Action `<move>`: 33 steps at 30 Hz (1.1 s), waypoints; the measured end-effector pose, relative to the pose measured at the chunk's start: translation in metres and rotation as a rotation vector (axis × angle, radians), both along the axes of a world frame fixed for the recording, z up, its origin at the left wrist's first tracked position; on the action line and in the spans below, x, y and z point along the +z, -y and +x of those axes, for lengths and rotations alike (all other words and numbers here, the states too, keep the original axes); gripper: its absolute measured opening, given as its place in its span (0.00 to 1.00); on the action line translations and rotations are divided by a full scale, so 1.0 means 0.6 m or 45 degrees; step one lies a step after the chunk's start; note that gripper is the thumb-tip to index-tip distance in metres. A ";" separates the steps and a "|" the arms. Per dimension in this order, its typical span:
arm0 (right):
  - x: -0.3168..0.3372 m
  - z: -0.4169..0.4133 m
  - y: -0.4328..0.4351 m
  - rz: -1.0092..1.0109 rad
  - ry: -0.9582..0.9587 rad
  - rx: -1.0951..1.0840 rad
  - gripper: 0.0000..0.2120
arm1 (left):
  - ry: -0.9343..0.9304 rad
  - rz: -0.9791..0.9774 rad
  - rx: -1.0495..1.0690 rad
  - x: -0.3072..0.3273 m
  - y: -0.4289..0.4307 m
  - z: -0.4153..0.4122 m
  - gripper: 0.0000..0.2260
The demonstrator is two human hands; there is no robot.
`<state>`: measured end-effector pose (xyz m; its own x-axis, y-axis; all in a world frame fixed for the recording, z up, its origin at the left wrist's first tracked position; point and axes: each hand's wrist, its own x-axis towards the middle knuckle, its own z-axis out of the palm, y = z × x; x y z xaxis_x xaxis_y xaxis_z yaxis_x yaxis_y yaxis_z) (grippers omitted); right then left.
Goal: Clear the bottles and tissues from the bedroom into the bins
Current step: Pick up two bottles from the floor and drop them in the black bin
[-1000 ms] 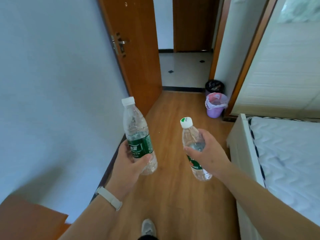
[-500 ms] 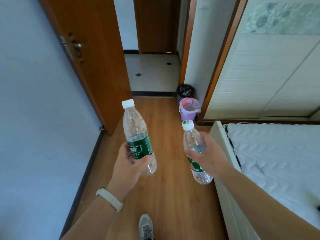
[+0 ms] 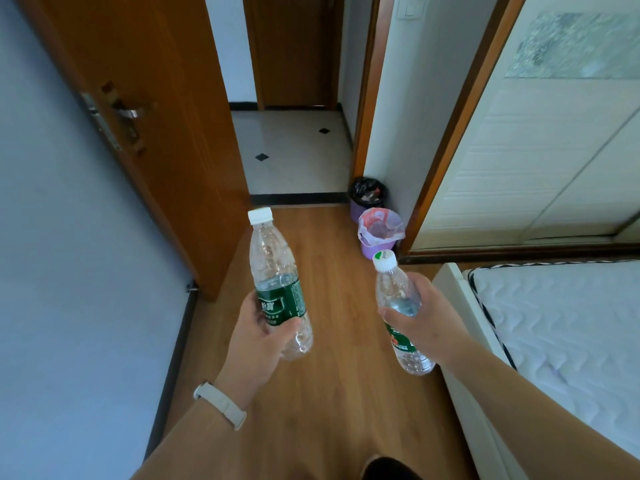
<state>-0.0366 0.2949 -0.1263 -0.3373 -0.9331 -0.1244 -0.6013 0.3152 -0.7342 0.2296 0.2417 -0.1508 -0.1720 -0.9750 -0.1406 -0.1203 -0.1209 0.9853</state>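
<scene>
My left hand (image 3: 259,337) grips a tall clear bottle with a dark green label (image 3: 273,271) and a white cap, held upright. My right hand (image 3: 420,318) holds a smaller clear bottle (image 3: 393,289), tilted slightly left, its label partly hidden by my fingers. Ahead on the wooden floor stand two purple bins by the wall: the nearer bin (image 3: 379,232) has a pale pink-white liner, the farther bin (image 3: 367,195) has a black liner with rubbish in it. Both bins lie beyond the bottles, nearer to my right hand's side.
An open wooden door (image 3: 149,109) stands at the left, leading to a tiled hallway (image 3: 294,150). A white bed with a quilted mattress (image 3: 561,334) fills the right side. A sliding wardrobe (image 3: 540,161) is behind the bins. A blue-grey wall (image 3: 69,271) runs along the left.
I have walked forward; the bins and doorway are closer and more central. Both hands keep the same grip on their bottles.
</scene>
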 end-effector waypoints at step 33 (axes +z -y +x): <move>-0.031 -0.287 0.791 -0.007 0.119 -0.172 0.29 | 0.107 -0.026 -0.160 0.035 0.797 -0.294 0.28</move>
<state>-0.2089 -0.1798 -0.1449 -0.4467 -0.8809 -0.1562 -0.4825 0.3843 -0.7871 0.0534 -0.2367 -0.1300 -0.2816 -0.9492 -0.1404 -0.2156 -0.0800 0.9732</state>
